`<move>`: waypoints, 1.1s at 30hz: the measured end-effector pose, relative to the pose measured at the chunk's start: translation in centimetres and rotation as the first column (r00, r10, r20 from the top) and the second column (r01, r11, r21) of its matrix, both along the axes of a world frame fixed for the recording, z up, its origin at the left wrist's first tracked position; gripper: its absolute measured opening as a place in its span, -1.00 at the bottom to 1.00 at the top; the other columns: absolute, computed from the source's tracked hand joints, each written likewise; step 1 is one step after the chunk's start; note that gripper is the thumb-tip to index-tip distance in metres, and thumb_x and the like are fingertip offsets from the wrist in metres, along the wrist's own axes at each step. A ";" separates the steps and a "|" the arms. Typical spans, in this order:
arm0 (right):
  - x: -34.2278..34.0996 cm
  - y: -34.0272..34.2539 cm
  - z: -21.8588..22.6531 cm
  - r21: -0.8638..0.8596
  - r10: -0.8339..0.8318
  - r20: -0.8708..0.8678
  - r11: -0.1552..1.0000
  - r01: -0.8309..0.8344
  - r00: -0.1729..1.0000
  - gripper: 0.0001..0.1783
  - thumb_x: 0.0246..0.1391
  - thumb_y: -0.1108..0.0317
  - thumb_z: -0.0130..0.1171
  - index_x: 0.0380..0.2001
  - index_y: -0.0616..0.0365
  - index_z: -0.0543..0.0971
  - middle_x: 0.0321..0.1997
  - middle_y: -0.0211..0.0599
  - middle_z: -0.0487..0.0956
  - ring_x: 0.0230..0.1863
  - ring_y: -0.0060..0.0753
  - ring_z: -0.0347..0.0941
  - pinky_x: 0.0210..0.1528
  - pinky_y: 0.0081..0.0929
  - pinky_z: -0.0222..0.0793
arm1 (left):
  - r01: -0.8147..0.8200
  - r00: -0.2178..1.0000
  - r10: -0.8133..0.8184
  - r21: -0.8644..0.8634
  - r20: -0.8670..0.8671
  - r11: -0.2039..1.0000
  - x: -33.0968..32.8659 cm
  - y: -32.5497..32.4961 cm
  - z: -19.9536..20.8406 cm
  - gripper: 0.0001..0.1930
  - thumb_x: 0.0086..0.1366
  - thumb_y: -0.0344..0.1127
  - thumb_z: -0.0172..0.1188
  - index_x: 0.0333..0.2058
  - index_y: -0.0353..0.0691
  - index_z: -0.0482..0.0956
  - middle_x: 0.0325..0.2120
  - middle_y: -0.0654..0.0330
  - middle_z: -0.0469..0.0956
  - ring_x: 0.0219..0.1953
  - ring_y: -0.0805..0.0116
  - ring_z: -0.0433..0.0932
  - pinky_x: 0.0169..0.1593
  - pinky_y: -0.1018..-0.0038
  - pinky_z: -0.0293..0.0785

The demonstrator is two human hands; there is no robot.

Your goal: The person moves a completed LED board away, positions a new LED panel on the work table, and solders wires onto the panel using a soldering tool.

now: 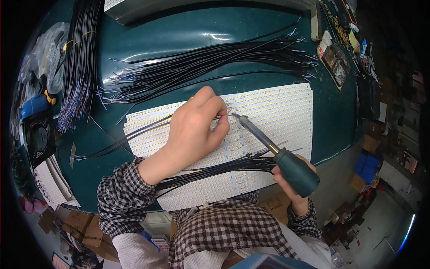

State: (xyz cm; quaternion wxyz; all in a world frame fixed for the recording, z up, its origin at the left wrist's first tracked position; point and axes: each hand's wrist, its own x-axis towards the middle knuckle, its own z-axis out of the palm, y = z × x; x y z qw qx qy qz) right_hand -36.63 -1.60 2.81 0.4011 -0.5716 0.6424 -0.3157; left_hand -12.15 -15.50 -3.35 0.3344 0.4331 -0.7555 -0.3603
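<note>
My right hand [293,179] is wrapped round the dark green handle of a soldering iron [298,172]. The iron's metal tip touches or hovers close to the middle of a white LED board [277,112] dotted with rows of small yellow squares. Beside the tip, my left hand [197,123] pinches the end of a thin black cable [152,125] against the board; its fingertips partly hide the wire ends. Across the board's nearer part, below my left hand, lies a bunch of black cables [215,169].
Beyond the board, a large bundle of black cables [201,62] with bared coloured ends lies on the dark green table [215,27]. Another tied bundle [80,49] hangs at the left, near a black fan [39,136] and a notebook [51,184]. A stained box [333,62] sits at the far right.
</note>
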 end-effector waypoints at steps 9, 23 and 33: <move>0.3 0.2 0.1 -0.003 -0.025 -0.010 1.000 0.025 1.000 -0.57 -0.10 0.39 0.54 -0.17 0.37 0.63 -0.30 -0.09 0.66 -0.34 -0.24 0.64 -0.25 -0.42 0.55 | 0.000 1.000 0.000 -0.002 0.003 1.000 0.0 0.0 -0.1 -0.87 0.06 -0.56 0.28 -0.43 -0.28 0.50 -0.45 0.18 0.42 -0.55 0.30 0.46 -0.50 0.44 0.37; 0.2 0.3 0.2 -0.022 -0.008 -0.085 1.000 0.006 0.996 -0.56 -0.14 0.37 0.56 -0.20 0.35 0.64 -0.31 -0.11 0.66 -0.35 -0.22 0.63 -0.26 -0.39 0.56 | -0.007 1.000 0.008 0.036 -0.026 0.999 0.0 -0.1 0.0 -0.88 0.07 -0.56 0.29 -0.42 -0.30 0.51 -0.45 0.18 0.42 -0.52 0.34 0.47 -0.48 0.46 0.38; 0.4 0.4 -0.1 -0.007 -0.073 0.009 0.997 0.073 0.997 -0.59 -0.12 0.37 0.55 -0.20 0.34 0.64 -0.32 -0.12 0.66 -0.36 -0.23 0.63 -0.28 -0.41 0.54 | 0.003 1.000 -0.003 0.020 0.005 1.000 0.0 0.0 0.0 -0.88 0.06 -0.57 0.28 -0.43 -0.30 0.51 -0.45 0.17 0.43 -0.53 0.30 0.47 -0.48 0.44 0.39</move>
